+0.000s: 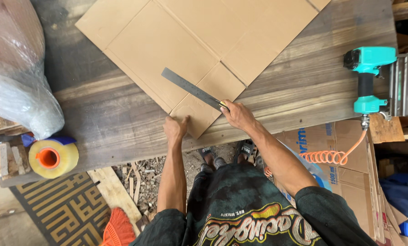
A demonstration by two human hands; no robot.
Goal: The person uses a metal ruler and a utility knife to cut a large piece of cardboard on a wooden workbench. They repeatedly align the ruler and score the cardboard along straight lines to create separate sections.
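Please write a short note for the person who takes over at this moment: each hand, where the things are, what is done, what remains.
Left hand: pressed flat on the near corner of the flattened brown cardboard sheet, which lies on the dark wooden workbench.
Right hand: grips the near end of the long grey metal ruler, laid at a slant across the cardboard, with a small yellow-tipped tool whose kind I cannot tell.
Done: ruler placed. No cut or line is visible yet.
Nearby: teal nail gun at right, yellowish tape roll at left.
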